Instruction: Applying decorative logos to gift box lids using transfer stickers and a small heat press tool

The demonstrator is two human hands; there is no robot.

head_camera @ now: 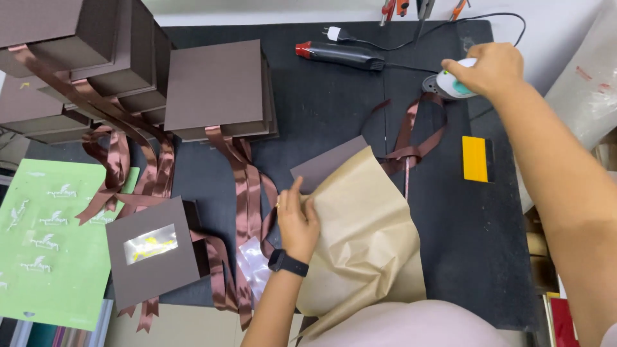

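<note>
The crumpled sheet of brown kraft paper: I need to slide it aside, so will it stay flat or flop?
The crumpled sheet of brown kraft paper probably flops: it shows creases and overhangs the black table's edge. It looks thin, likely light. The left hand pressing it suggests it shifts easily.

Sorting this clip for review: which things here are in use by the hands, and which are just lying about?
In use:
- left hand pressing the kraft paper over a brown box
- right hand gripping the white tape dispenser

Lying about:
- glue gun
- yellow scraper
- stacked ribboned boxes
- window-lid box
- green sheet
</note>
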